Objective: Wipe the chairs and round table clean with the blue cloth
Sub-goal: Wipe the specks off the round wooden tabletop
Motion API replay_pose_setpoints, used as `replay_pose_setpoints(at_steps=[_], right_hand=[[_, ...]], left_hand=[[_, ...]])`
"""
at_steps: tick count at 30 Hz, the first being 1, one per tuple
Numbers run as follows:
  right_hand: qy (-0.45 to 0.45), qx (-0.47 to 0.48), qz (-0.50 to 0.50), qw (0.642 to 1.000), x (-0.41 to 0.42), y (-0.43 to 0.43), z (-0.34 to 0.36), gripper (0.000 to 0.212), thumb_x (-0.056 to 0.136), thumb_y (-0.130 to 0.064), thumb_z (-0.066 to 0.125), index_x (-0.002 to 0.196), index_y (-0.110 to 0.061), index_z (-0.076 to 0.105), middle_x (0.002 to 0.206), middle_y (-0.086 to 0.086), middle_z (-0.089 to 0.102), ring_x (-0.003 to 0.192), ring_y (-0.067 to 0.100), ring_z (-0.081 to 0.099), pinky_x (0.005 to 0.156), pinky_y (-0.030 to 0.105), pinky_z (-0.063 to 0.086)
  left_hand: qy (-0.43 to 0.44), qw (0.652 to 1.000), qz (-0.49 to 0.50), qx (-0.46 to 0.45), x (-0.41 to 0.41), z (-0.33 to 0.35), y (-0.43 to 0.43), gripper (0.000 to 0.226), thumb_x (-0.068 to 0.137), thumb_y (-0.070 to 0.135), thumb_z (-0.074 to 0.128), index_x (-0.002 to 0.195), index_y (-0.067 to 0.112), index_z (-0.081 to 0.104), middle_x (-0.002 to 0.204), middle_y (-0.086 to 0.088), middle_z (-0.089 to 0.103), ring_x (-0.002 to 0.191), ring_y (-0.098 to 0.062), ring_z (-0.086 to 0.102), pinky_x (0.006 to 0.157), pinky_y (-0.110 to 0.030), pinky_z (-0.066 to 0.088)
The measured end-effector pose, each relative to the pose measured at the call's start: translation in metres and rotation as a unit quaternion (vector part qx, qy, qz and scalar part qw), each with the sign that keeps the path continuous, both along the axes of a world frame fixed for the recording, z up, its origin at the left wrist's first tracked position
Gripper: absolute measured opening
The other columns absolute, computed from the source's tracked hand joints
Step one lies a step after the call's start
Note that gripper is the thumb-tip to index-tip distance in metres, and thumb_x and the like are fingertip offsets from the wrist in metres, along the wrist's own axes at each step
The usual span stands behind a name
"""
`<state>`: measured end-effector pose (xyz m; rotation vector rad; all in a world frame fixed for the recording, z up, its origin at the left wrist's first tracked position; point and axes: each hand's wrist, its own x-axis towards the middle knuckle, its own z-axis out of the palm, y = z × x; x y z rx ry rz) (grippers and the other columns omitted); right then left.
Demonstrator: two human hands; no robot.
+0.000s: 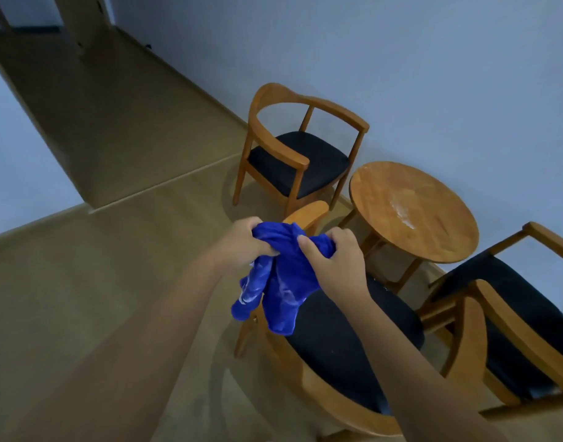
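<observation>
- Left hand and right hand both grip the bunched blue cloth above the nearest chair.
- Step looks like regathering the cloth.
- Next: press it onto the dusty round bench.

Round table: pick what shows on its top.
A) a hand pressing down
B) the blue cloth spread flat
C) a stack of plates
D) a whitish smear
D: the round table carries a whitish smear on its top, while the left hand and right hand grip the blue cloth in the air, off the table.
</observation>
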<state>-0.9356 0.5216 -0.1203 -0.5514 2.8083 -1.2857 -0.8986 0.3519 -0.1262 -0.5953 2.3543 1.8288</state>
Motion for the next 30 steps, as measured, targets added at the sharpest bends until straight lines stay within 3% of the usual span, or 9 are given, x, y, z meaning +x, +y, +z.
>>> replay_pose_setpoints(at_steps=[4, 7, 11, 14, 17, 19, 21, 25, 30], right_hand=[[0.016, 0.015, 0.036, 0.999, -0.003, -0.026, -0.006, 0.037, 0.085, -0.037, 0.062, 0.065, -0.014, 0.042, 0.075, -0.002, 0.041, 0.063, 0.007, 0.04, 0.058, 0.017, 0.033], [-0.056, -0.086, 0.047, 0.994, -0.016, -0.041, -0.014, 0.035, 0.085, -0.031, 0.059, 0.064, -0.005, 0.049, 0.09, 0.004, 0.05, 0.083, 0.011, 0.05, 0.072, 0.022, 0.038], [-0.243, -0.261, 0.021, 0.934, -0.047, -0.068, -0.022, 0.053, 0.09, -0.046, 0.043, 0.059, -0.003, 0.048, 0.083, 0.025, 0.058, 0.085, 0.03, 0.061, 0.085, 0.036, 0.045], [-0.32, -0.246, -0.129, 0.906, -0.08, -0.099, -0.027, 0.052, 0.094, -0.056, 0.031, 0.079, -0.015, 0.057, 0.085, 0.009, 0.064, 0.078, 0.022, 0.065, 0.08, 0.037, 0.05], [-0.4, -0.301, -0.194, 0.844, -0.116, -0.127, -0.034, 0.065, 0.084, -0.072, 0.036, 0.125, -0.022, 0.043, 0.115, 0.004, 0.059, 0.099, 0.024, 0.061, 0.089, 0.046, 0.05], [-0.445, -0.337, -0.182, 0.809, -0.137, -0.145, -0.03, 0.071, 0.079, -0.074, 0.044, 0.129, -0.024, 0.042, 0.118, 0.003, 0.058, 0.105, 0.025, 0.059, 0.095, 0.047, 0.046], [-0.502, -0.398, -0.167, 0.75, -0.154, -0.163, -0.028, 0.065, 0.079, -0.066, 0.054, 0.119, -0.016, 0.059, 0.112, 0.008, 0.066, 0.103, 0.026, 0.062, 0.097, 0.044, 0.046], [-0.463, -0.47, -0.24, 0.712, -0.188, -0.195, -0.036, 0.028, 0.089, -0.029, 0.059, 0.109, -0.011, 0.066, 0.101, 0.011, 0.069, 0.087, 0.022, 0.065, 0.077, 0.033, 0.054], [-0.323, -0.473, -0.382, 0.725, -0.231, -0.234, -0.047, 0.029, 0.09, -0.012, 0.053, 0.119, -0.02, 0.058, 0.099, 0.007, 0.069, 0.083, 0.02, 0.068, 0.065, 0.032, 0.056]], left_hand=[[0.065, 0.992, 0.018, -0.104, -0.02, 0.003, -0.021, 0.014, 0.078, 0.006, 0.06, 0.077, 0.01, 0.046, 0.069, -0.002, 0.051, 0.061, -0.014, 0.048, 0.053, -0.024, 0.039], [0.064, 0.981, -0.001, -0.186, -0.043, -0.001, -0.032, 0.019, 0.08, 0.009, 0.057, 0.07, 0.016, 0.041, 0.067, 0.001, 0.047, 0.059, -0.013, 0.044, 0.052, -0.024, 0.032], [0.052, 0.981, -0.004, -0.187, -0.083, -0.003, -0.051, 0.014, 0.084, 0.006, 0.048, 0.078, 0.018, 0.042, 0.07, 0.002, 0.048, 0.066, -0.018, 0.05, 0.06, -0.03, 0.038], [0.066, 0.977, -0.047, -0.199, -0.115, 0.003, -0.072, 0.011, 0.084, 0.005, 0.048, 0.086, 0.015, 0.043, 0.073, 0.001, 0.05, 0.067, -0.018, 0.05, 0.059, -0.03, 0.039], [0.083, 0.963, -0.13, -0.221, -0.145, 0.011, -0.095, 0.016, 0.083, 0.001, 0.049, 0.09, 0.014, 0.046, 0.076, -0.001, 0.052, 0.068, -0.015, 0.051, 0.057, -0.024, 0.041], [0.095, 0.955, -0.169, -0.225, -0.165, 0.013, -0.11, 0.018, 0.082, -0.001, 0.051, 0.089, 0.015, 0.046, 0.075, 0.0, 0.052, 0.066, -0.012, 0.05, 0.056, -0.021, 0.04], [0.1, 0.952, -0.195, -0.214, -0.184, 0.011, -0.12, 0.018, 0.082, -0.001, 0.052, 0.09, 0.014, 0.048, 0.075, 0.001, 0.054, 0.069, -0.013, 0.053, 0.057, -0.021, 0.041], [0.108, 0.944, -0.25, -0.185, -0.225, 0.002, -0.139, 0.022, 0.08, -0.001, 0.054, 0.094, 0.015, 0.049, 0.078, 0.007, 0.053, 0.071, -0.008, 0.052, 0.056, -0.016, 0.037], [0.111, 0.915, -0.353, -0.158, -0.286, -0.014, -0.183, 0.031, 0.071, 0.001, 0.066, 0.096, 0.019, 0.056, 0.097, 0.004, 0.055, 0.078, -0.006, 0.053, 0.062, -0.015, 0.041]])
